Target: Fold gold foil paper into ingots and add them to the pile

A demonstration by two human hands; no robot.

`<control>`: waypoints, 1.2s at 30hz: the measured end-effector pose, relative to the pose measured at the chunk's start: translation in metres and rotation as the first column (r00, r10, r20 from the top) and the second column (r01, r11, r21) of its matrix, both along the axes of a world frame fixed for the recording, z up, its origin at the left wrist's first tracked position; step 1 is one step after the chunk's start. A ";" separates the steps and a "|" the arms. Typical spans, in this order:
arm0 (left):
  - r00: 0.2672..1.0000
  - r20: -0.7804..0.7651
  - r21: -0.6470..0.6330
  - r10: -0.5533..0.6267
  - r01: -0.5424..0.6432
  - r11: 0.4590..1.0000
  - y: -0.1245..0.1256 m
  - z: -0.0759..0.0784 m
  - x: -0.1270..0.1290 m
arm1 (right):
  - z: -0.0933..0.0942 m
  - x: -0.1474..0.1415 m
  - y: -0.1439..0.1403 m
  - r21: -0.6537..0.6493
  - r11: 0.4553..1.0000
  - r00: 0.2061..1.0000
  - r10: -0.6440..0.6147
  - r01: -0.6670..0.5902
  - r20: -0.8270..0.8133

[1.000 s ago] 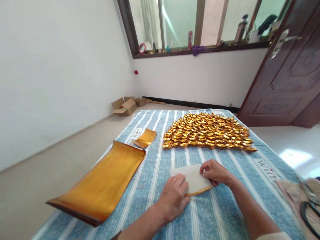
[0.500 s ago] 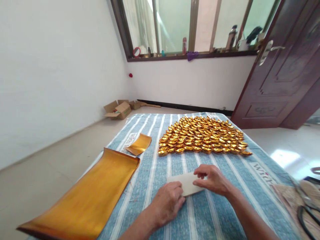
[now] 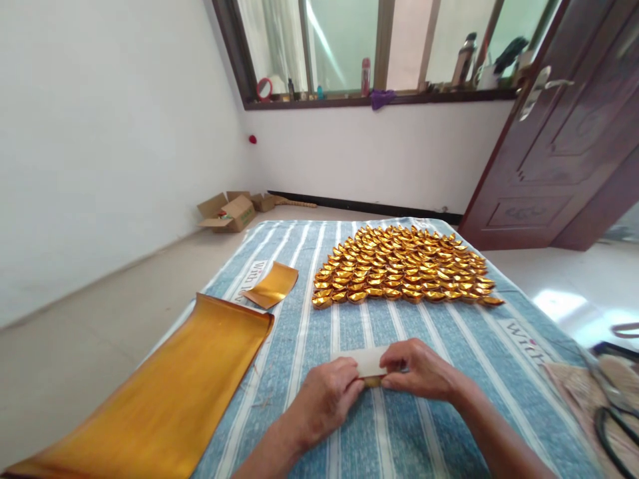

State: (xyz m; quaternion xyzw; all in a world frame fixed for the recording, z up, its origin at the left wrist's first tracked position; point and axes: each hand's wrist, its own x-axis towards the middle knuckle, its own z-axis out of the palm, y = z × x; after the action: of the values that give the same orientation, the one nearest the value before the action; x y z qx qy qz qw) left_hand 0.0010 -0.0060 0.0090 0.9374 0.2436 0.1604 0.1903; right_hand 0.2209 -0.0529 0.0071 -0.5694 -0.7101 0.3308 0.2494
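A small sheet of gold foil paper [image 3: 369, 361] lies pale side up on the striped cloth, its near edge folded over so that a gold strip shows. My left hand [image 3: 333, 386] grips its left end, fingers on top and thumb at the fold. At the right end, my right hand [image 3: 417, 369] pinches the same edge between thumb and curled fingers. Beyond the hands stand many folded gold paper ingots [image 3: 404, 266], packed in close rows. Left of them lies a small loose gold sheet [image 3: 273, 286]. A large stack of gold foil paper [image 3: 154, 386], curled at its ends, is nearer on the left.
Scissors [image 3: 612, 406] with black handles rest on a beige cloth [image 3: 564, 382] at the right edge. The blue-and-white striped tablecloth [image 3: 294, 246] covers the table. Behind are a cardboard box [image 3: 232, 213] on the floor and a dark red door [image 3: 529, 166].
The near edge of the paper has been folded up, baring a gold strip. My right hand has come closer to my left and now pinches that edge. The view has shifted slightly.
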 end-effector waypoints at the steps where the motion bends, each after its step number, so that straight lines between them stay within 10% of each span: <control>1: 1.000 0.022 0.003 0.002 -0.002 1.000 0.001 0.000 0.000 | -0.001 0.000 0.000 -0.012 1.000 1.000 0.013 -0.013 -0.013; 9: 0.932 0.333 0.380 0.145 -0.273 0.884 -0.012 -0.005 0.000 | -0.004 0.001 0.002 -0.070 0.997 0.996 0.026 -0.032 -0.086; 15: 0.881 0.468 0.511 -0.073 -0.202 0.836 -0.050 -0.034 0.018 | -0.004 0.000 0.003 -0.061 0.998 0.994 0.000 -0.007 -0.106; 22: 0.962 0.273 0.522 -0.019 -0.132 0.842 -0.057 -0.075 0.019 | -0.005 0.000 0.004 -0.088 0.996 0.992 -0.023 0.012 -0.128; 36: 0.997 -0.043 0.385 0.068 -0.046 0.922 -0.059 -0.053 0.010 | -0.015 0.001 0.003 -0.019 0.983 0.981 -0.185 0.184 -0.060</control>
State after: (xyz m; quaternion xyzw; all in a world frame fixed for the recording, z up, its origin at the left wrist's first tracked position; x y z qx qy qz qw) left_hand 0.0110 -0.0654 -0.0439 0.9531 0.2398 0.1844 -0.0081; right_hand 0.2215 -0.0496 -0.0074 -0.6237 -0.6441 0.3284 0.2970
